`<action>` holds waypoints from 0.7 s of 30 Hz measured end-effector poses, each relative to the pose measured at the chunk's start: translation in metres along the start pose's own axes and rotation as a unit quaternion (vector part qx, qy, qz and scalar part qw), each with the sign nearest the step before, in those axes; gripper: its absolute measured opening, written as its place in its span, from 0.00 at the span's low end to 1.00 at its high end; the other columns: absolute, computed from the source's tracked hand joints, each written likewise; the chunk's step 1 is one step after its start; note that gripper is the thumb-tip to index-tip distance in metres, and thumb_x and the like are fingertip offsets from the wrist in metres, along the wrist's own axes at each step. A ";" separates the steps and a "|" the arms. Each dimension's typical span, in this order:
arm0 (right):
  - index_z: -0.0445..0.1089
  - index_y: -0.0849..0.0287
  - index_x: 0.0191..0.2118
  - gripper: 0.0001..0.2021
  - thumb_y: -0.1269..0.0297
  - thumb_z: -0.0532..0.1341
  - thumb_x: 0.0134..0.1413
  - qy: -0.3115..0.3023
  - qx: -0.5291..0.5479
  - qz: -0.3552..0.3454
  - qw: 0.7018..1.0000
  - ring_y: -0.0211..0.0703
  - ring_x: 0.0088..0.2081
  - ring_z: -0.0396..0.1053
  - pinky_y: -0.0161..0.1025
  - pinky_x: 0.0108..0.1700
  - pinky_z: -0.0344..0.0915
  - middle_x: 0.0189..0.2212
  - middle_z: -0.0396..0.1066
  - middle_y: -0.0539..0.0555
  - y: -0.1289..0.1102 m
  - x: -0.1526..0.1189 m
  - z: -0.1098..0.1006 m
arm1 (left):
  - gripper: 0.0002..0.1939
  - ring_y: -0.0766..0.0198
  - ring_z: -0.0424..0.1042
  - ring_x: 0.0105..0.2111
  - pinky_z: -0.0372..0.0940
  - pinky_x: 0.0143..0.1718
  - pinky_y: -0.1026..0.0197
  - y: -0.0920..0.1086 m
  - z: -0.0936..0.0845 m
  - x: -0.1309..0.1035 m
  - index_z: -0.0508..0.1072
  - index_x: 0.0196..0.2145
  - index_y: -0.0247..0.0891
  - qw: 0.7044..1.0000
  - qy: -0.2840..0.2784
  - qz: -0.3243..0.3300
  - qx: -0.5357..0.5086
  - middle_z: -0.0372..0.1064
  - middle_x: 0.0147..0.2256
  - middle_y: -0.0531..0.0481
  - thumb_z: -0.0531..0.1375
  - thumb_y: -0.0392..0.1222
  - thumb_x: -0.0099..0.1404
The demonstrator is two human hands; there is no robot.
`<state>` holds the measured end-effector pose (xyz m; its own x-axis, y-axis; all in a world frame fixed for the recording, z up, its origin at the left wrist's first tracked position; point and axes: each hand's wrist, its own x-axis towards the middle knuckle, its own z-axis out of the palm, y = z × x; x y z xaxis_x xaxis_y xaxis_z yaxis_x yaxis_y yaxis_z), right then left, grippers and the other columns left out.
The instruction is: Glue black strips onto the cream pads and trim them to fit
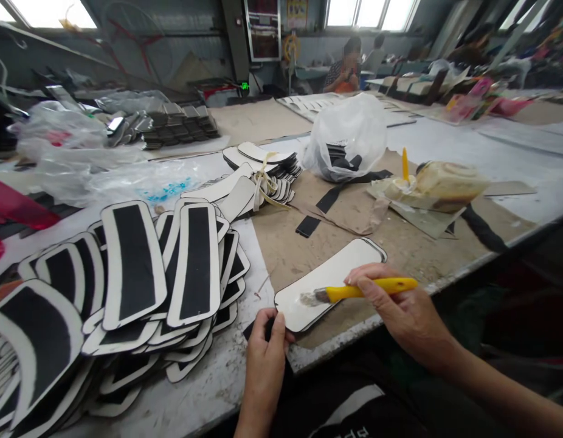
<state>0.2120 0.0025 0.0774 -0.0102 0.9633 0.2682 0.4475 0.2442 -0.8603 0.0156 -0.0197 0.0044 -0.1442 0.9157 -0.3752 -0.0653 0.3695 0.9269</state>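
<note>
My right hand (407,307) is closed around the yellow handle of a brush (377,288). The bristles touch a white oblong piece (334,274) near its left end, where a wet-looking patch shows. Under that piece lies at least one more of similar shape. My left hand (267,347) pinches a dark strip at the near left corner of the white piece. To the left is a large pile of white-edged pieces with black strips (197,264). Behind the brush stands a stained plastic container (450,185) beside an upright yellow stick (405,165).
Brown paper (281,243) covers part of the table. A plastic bag (348,137) with dark pieces and a tied bundle of white pieces (238,198) lie farther back. The table's edge runs close to my hands. A person (345,70) sits in the background.
</note>
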 end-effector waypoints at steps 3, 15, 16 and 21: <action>0.68 0.58 0.33 0.10 0.59 0.54 0.60 -0.029 0.040 0.030 0.998 0.44 0.37 0.70 0.38 0.39 0.67 0.32 0.71 0.54 0.008 0.000 0.020 | 0.15 0.71 0.54 0.19 0.49 0.20 0.68 0.000 0.001 -0.001 0.65 0.33 0.39 1.000 -0.001 -0.007 -0.006 0.62 0.19 0.58 0.57 0.54 0.59; 0.67 0.55 0.39 0.05 0.69 0.56 0.57 0.087 -0.250 -0.187 0.946 0.47 0.40 0.68 0.45 0.46 0.64 0.35 0.69 0.55 0.050 0.027 -0.073 | 0.20 0.70 0.53 0.18 0.47 0.19 0.67 -0.002 0.003 -0.002 0.66 0.37 0.38 0.999 0.035 -0.025 -0.009 0.64 0.18 0.56 0.60 0.57 0.56; 0.67 0.55 0.40 0.06 0.70 0.56 0.57 0.086 -0.253 -0.205 0.941 0.47 0.41 0.68 0.46 0.46 0.64 0.35 0.69 0.55 0.047 0.027 -0.075 | 0.20 0.70 0.53 0.18 0.47 0.19 0.67 -0.002 0.003 -0.002 0.66 0.36 0.38 0.999 0.035 -0.025 -0.012 0.63 0.18 0.56 0.60 0.57 0.55; 0.66 0.54 0.40 0.08 0.71 0.55 0.56 0.094 -0.219 -0.242 0.941 0.48 0.42 0.67 0.48 0.47 0.63 0.37 0.68 0.55 0.021 0.018 -0.080 | 0.19 0.71 0.51 0.17 0.46 0.18 0.67 0.008 -0.005 -0.009 0.69 0.32 0.38 0.995 0.092 -0.025 -0.016 0.61 0.18 0.58 0.63 0.56 0.52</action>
<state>0.2927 0.0163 0.0993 -0.1678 0.7046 0.6895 0.7566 0.5404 -0.3681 0.0117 -0.0261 0.0148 -0.3184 0.8505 -0.4187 -0.1081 0.4063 0.9073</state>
